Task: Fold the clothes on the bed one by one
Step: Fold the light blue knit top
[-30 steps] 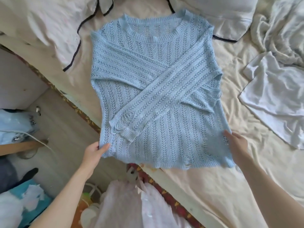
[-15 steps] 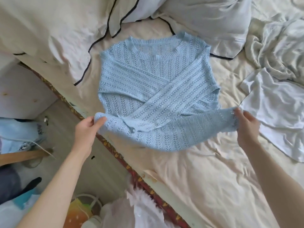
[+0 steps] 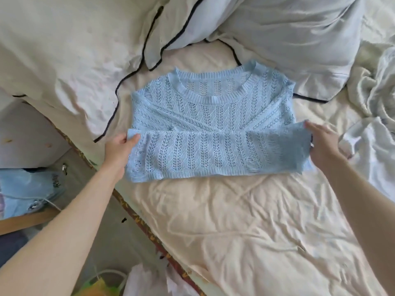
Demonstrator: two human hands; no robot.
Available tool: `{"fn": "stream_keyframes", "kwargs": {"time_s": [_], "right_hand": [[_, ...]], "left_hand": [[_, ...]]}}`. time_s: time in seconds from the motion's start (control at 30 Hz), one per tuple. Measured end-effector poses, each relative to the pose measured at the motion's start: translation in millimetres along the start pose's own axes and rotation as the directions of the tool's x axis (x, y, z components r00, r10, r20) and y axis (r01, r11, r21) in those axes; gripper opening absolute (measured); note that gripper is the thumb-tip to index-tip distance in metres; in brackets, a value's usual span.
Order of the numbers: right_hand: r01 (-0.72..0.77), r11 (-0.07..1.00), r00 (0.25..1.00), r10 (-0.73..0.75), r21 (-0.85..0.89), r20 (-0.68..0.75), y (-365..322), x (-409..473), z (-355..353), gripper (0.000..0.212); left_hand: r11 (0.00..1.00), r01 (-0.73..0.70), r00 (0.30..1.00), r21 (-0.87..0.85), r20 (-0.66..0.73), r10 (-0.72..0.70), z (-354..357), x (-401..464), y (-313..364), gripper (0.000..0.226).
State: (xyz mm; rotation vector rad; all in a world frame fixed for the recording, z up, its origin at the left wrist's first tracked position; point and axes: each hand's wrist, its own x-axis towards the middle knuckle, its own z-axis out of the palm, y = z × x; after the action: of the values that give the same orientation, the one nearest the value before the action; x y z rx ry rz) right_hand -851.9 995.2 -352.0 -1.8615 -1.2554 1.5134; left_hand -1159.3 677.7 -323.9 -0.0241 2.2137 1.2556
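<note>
Light-blue open-knit sweater (image 3: pixel 213 129) lies flat on the cream bedsheet (image 3: pixel 245 221), near the bed's left edge, neckline toward the pillows. Lower half is doubled up over the chest, with the hem stopping short of the collar.

Left hand (image 3: pixel 119 150) pinches the hem's left corner, thumb on top, fingers curled beneath. Right hand (image 3: pixel 322 146) grips the hem's right corner, knit bunched under the thumb. Holding both corners apart likely keeps the hem taut and square so the fold lands even.

White-grey pillow with black piping (image 3: pixel 288 39) sits beyond the collar. A white crumpled garment (image 3: pixel 372 150) lies toward the bed's right edge, probably next.

Judgement: bottom fold nearly laid; release pending.
</note>
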Motion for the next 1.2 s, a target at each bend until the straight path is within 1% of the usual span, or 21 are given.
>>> {"fn": "stream_keyframes", "kwargs": {"time_s": [0.03,0.1,0.17,0.27,0.33,0.4,0.43,0.5,0.53,0.57,0.6,0.63,0.67,0.7,0.77,0.9,0.97,1.03,1.07,1.13,1.2], "right_hand": [[-0.011,0.997,1.0,0.012,-0.082,0.015,4,2,1,0.013],[0.018,0.96,1.0,-0.012,-0.28,0.022,13,0,1,0.03],[0.06,0.911,0.998,-0.055,-0.409,0.024,21,-6,-2,0.031],[0.106,0.897,0.994,-0.097,-0.429,0.043,22,-8,-5,0.024],[0.114,0.921,0.993,-0.104,-0.373,0.048,11,-4,-2,0.028],[0.102,0.95,0.995,-0.094,-0.297,0.04,-10,-2,2,0.031],[0.066,0.964,0.998,-0.063,-0.258,0.019,-21,2,4,0.031],[-0.039,0.99,0.999,0.039,-0.134,-0.002,-39,19,9,0.03],[-0.108,0.993,0.994,0.109,-0.053,0.029,-46,28,12,0.023],[-0.181,0.983,0.981,0.177,0.044,0.078,-48,39,15,0.013],[-0.252,0.961,0.963,0.238,0.113,0.127,-49,46,18,0.015],[-0.308,0.944,0.943,0.287,0.117,0.167,-48,49,21,0.02],[-0.32,0.945,0.933,0.303,0.064,0.194,-46,47,23,0.022],[-0.32,0.947,0.922,0.316,-0.022,0.224,-43,44,24,0.025],[-0.315,0.934,0.91,0.348,-0.168,0.226,-35,40,28,0.035],[-0.309,0.923,0.915,0.354,-0.228,0.194,-36,43,34,0.032],[-0.298,0.918,0.913,0.354,-0.261,0.203,-40,45,38,0.041],[-0.272,0.924,0.922,0.33,-0.27,0.202,-43,46,46,0.044],[-0.273,0.932,0.927,0.322,-0.239,0.195,-45,46,50,0.037],[-0.315,0.946,0.929,0.325,-0.082,0.179,-52,51,58,0.017],[-0.364,0.916,0.921,0.328,0.166,0.211,-66,56,61,0.015]], "left_hand": [[1.0,0.008,1.0,0.018,0.004,-0.008,2,1,-5,0.005],[0.999,0.019,1.0,0.037,-0.004,-0.018,3,-2,-12,0.002],[0.995,0.037,0.999,0.087,-0.04,-0.034,1,-8,-18,0.009],[0.987,0.1,0.994,0.127,-0.047,-0.095,-4,-13,-21,0.012],[0.982,0.11,0.994,0.154,-0.038,-0.105,-8,-8,-13,0.014],[0.988,0.114,0.992,0.106,-0.064,-0.108,-13,7,3,0.01],[0.988,0.135,0.989,0.076,-0.065,-0.13,-17,21,11,0.018],[0.98,0.197,0.98,0.018,-0.035,-0.196,-27,55,20,0.061],[0.974,0.227,0.974,0.004,-0.016,-0.227,-28,69,23,0.086],[0.968,0.251,0.968,-0.012,0.004,-0.251,-28,83,23,0.096],[0.967,0.252,0.968,-0.03,-0.011,-0.252,-23,84,28,0.089],[0.97,0.241,0.97,-0.013,-0.019,-0.241,-15,77,36,0.07],[0.972,0.23,0.972,0.042,-0.059,-0.227,-7,67,40,0.054],[0.974,0.207,0.976,0.096,-0.086,-0.199,-1,59,38,0.045],[0.963,0.183,0.982,0.196,-0.079,-0.17,3,44,29,0.044],[0.913,0.18,0.979,0.366,0.023,-0.203,-8,29,22,0.021],[0.895,0.188,0.973,0.405,0.047,-0.225,-14,30,28,0.017],[0.911,0.218,0.966,0.35,0.052,-0.252,-21,37,40,0.017],[0.925,0.232,0.963,0.301,0.061,-0.261,-24,41,48,0.013],[0.954,0.263,0.957,0.144,0.089,-0.277,-23,51,67,0.012],[0.939,0.33,0.942,-0.101,0.104,-0.32,-17,63,84,0.009]]}}
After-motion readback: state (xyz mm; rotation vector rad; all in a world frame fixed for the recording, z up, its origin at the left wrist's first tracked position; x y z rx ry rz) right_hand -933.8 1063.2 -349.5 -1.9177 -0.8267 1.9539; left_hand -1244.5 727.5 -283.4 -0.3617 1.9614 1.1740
